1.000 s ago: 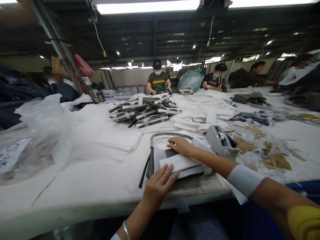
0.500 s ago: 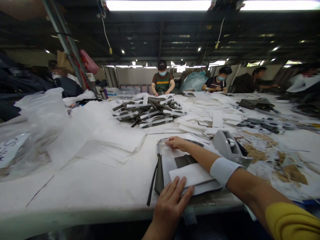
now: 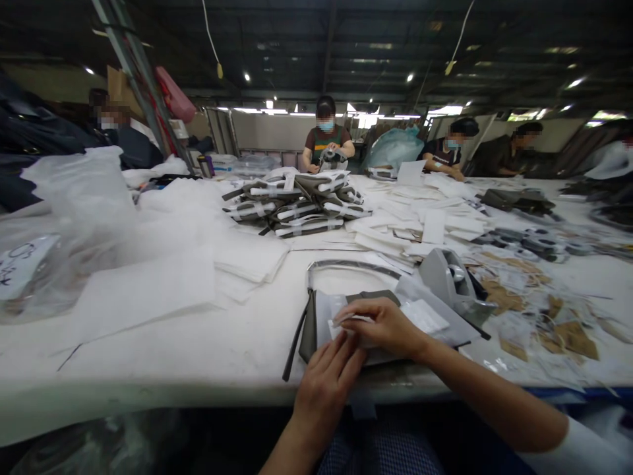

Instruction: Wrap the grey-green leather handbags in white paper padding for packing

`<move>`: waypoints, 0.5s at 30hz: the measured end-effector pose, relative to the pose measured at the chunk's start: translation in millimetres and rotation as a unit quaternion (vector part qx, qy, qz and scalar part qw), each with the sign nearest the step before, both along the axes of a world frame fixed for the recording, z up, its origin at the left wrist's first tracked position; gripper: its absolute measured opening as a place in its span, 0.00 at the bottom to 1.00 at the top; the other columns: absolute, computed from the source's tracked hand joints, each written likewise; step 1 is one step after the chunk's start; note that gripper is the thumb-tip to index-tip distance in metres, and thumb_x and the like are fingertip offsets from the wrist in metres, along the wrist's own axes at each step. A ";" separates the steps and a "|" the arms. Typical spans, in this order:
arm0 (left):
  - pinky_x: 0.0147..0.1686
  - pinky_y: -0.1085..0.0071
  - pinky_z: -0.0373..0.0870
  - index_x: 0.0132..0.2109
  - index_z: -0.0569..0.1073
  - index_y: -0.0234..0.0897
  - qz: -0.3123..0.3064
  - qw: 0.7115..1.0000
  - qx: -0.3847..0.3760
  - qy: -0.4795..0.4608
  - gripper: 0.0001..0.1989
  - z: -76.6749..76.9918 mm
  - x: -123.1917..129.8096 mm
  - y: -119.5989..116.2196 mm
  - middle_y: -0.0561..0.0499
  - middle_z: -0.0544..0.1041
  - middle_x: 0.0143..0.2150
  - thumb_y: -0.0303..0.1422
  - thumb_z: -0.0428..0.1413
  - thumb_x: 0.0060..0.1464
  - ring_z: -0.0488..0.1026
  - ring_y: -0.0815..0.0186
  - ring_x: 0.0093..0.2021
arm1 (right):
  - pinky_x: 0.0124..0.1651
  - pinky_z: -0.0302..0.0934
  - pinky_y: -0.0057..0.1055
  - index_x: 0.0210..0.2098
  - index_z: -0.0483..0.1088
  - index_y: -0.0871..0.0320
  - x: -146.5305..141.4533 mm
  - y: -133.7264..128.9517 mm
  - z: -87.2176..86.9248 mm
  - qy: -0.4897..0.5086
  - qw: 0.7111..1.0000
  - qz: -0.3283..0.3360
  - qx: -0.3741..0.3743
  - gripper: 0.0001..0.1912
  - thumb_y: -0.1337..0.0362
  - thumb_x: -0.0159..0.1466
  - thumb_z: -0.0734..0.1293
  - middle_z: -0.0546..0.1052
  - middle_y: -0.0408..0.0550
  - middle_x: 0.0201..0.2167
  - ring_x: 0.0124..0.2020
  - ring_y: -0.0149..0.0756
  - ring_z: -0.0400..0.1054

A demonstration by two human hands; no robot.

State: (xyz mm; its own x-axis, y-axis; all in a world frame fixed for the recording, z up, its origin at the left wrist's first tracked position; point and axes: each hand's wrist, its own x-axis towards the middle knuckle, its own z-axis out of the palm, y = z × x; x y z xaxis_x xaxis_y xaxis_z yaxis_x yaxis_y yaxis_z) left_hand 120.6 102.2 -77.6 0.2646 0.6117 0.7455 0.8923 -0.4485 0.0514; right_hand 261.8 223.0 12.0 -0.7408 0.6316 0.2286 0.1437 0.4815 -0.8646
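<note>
A dark grey bag [image 3: 308, 330] with white sheets over it lies near the table's front edge, its wrapped handle [image 3: 353, 264] arched behind. My right hand [image 3: 378, 323] pinches a folded white sheet [image 3: 356, 319] above the bag. Just below it, my left hand [image 3: 332, 369] rests on the bag's front part, fingers together and their tips at the sheet's lower edge; whether they grip it is hidden. A black strap [image 3: 295, 346] hangs from the bag's left side. Clear wrapping and a small white packet [image 3: 424, 316] lie right of my right hand.
A grey tape dispenser [image 3: 448, 280] stands right of the bag. Behind are stacked wrapped bags [image 3: 297, 208] and white sheets [image 3: 386, 231]. More white sheets [image 3: 153, 284] lie left, brown tags [image 3: 576, 338] right. A masked person [image 3: 326, 135] works across the table; others sit farther right.
My right hand has drawn back from the handle to the folded sheet and lifted part of it. The view has shifted slightly, and the person opposite now holds a grey object.
</note>
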 end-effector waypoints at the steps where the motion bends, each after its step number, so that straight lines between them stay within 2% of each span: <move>1: 0.58 0.63 0.70 0.59 0.70 0.36 -0.001 1.000 0.003 -0.013 0.18 -1.3 -0.2 -0.2 0.45 0.73 0.60 0.26 0.48 0.65 0.68 0.60 0.61 | 0.50 0.70 0.33 0.39 0.79 0.54 7.8 -7.7 -3.2 -0.005 0.999 0.005 0.043 0.07 0.64 0.63 0.69 0.82 0.45 0.38 0.43 0.38 0.77; 6: 0.55 0.67 0.73 0.54 0.71 0.33 0.008 0.994 0.031 -0.103 0.14 -8.6 0.9 -0.2 0.42 0.79 0.50 0.31 0.53 0.64 0.76 0.61 0.53 | 0.56 0.69 0.35 0.51 0.75 0.49 34.8 -32.4 -28.6 0.024 0.976 0.025 0.213 0.18 0.71 0.67 0.62 0.79 0.46 0.50 0.52 0.36 0.74; 8: 0.52 0.68 0.75 0.53 0.71 0.35 0.024 0.989 0.034 -0.142 0.13 -10.5 2.5 -0.3 0.42 0.79 0.49 0.33 0.54 0.63 0.77 0.61 0.50 | 0.59 0.67 0.37 0.56 0.72 0.49 40.1 -38.0 -39.5 0.041 0.962 0.024 0.270 0.21 0.72 0.68 0.61 0.78 0.48 0.53 0.54 0.36 0.72; 10: 0.50 0.69 0.76 0.54 0.71 0.36 0.043 0.984 0.038 -0.167 0.14 -10.5 4.2 -0.5 0.42 0.78 0.50 0.31 0.54 0.63 0.76 0.62 0.51 | 0.62 0.65 0.41 0.58 0.70 0.50 44.0 -43.4 -45.9 0.050 0.946 0.035 0.318 0.22 0.73 0.67 0.61 0.77 0.49 0.53 0.55 0.37 0.72; 12: 0.52 0.69 0.75 0.58 0.69 0.36 0.052 0.985 0.035 -0.163 0.18 -8.4 5.3 -0.9 0.40 0.74 0.57 0.25 0.51 0.62 0.74 0.61 0.55 | 0.64 0.62 0.43 0.57 0.70 0.51 47.5 -48.2 -43.8 0.044 0.936 0.054 0.344 0.20 0.71 0.67 0.63 0.78 0.50 0.52 0.55 0.38 0.71; 15: 0.58 0.64 0.71 0.63 0.65 0.36 0.035 0.995 0.015 -0.097 0.24 -3.6 5.1 -1.6 0.42 0.69 0.64 0.20 0.49 0.61 0.66 0.59 0.64 | 0.59 0.66 0.39 0.47 0.76 0.52 50.4 -46.7 -23.9 0.016 0.942 0.082 0.324 0.11 0.65 0.66 0.66 0.82 0.48 0.43 0.47 0.38 0.76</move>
State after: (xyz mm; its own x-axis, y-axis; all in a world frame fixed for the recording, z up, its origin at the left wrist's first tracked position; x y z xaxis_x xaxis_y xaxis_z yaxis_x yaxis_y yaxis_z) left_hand 125.7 100.7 -81.2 0.0715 0.6004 0.7965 0.8962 -0.3892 0.2129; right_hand 312.2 176.3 -11.9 -0.8026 0.2286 0.5509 0.0001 0.9237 -0.3831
